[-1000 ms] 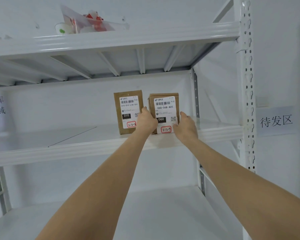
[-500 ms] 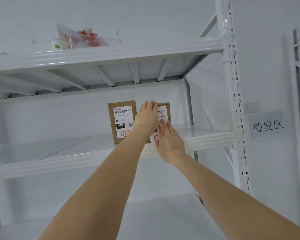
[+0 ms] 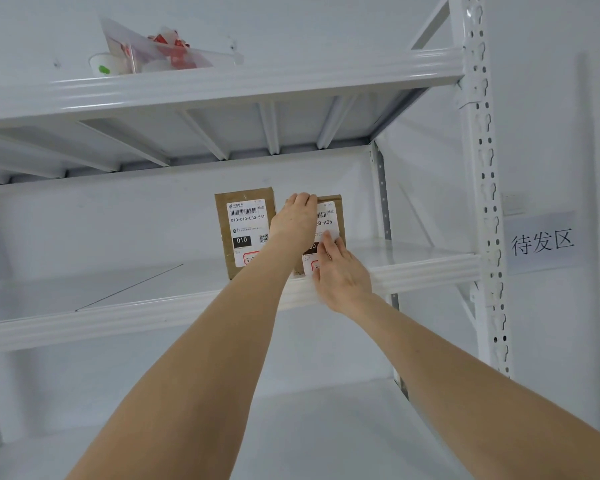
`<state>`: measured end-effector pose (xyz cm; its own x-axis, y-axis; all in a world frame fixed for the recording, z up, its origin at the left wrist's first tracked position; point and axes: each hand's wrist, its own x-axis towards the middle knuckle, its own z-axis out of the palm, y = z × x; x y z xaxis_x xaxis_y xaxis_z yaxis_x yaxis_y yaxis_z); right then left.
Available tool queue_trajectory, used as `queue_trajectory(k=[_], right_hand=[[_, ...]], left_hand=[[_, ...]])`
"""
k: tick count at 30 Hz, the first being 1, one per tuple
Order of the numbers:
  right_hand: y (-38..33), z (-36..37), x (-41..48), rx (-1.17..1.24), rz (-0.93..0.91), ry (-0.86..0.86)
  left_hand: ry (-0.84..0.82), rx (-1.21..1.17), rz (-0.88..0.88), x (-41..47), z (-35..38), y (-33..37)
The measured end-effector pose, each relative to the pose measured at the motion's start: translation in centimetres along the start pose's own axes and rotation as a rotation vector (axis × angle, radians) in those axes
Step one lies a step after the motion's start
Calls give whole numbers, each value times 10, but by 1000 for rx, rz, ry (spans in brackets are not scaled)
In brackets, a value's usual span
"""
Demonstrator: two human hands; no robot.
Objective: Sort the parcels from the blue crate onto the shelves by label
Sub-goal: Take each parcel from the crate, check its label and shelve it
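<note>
— White steel shelf (image 3: 413, 268), mid-level: where's the parcel (image 3: 340, 211)?
— Upright, just beside its 010-labelled neighbour (image 3: 245, 230). I see the left hand (image 3: 295, 223) flat on its face, the right hand (image 3: 340, 271) flat on the label (image 3: 328, 220). Placing step; next, I'd release gently.

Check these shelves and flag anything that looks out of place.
Only the top shelf: a clear bag with red bits and a paper cup sit there, loose clutter rather than labelled parcels. The 010 parcel and the right parcel stand upright, side by side, on the middle shelf.
</note>
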<state>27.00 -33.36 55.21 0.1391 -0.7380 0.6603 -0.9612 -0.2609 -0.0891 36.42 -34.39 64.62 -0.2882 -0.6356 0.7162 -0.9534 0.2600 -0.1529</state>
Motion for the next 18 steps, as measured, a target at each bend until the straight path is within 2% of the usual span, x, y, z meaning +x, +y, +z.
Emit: queue_trajectory(k=[18], right_hand=[[2, 7, 29, 45, 17, -44]], left_hand=[[-47, -19, -15, 24, 21, -10]])
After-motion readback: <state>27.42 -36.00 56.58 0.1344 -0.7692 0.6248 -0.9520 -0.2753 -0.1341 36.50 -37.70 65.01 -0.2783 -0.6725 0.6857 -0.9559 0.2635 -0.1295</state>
